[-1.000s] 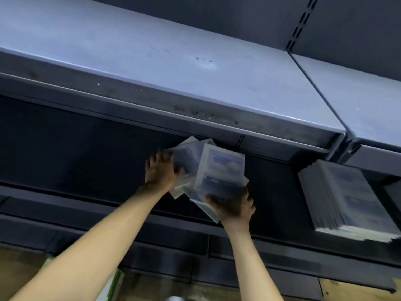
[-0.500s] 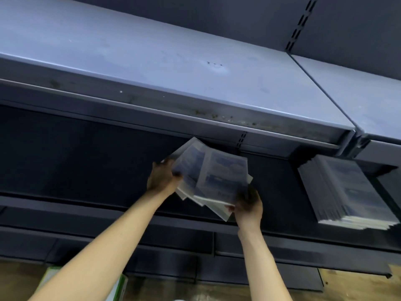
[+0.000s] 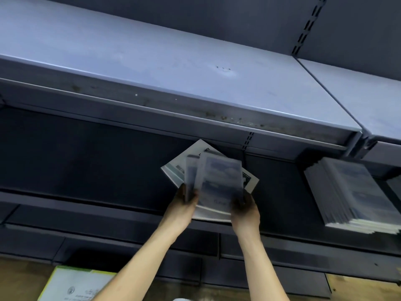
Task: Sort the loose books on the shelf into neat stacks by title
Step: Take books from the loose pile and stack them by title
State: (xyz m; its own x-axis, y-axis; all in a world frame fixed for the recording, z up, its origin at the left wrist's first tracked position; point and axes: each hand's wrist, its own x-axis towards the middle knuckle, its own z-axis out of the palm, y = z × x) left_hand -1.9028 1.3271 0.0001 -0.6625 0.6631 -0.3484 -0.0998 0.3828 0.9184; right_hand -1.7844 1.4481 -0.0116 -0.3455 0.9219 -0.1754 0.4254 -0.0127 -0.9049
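I see my left hand (image 3: 184,205) and right hand (image 3: 244,208) both gripping a fanned bundle of books (image 3: 213,181), thin glossy paperbacks with pale covers, held up under the grey metal shelf (image 3: 173,68). The front cover is blurred; I can only make out a cloudy blue picture. A white back cover behind it shows a barcode. My fingertips are dark in shadow and partly hidden behind the covers. To the right, a neat stack (image 3: 351,194) of matching slim books lies on the lower shelf, its far corner cut off. A green-edged box (image 3: 71,283) sits below.
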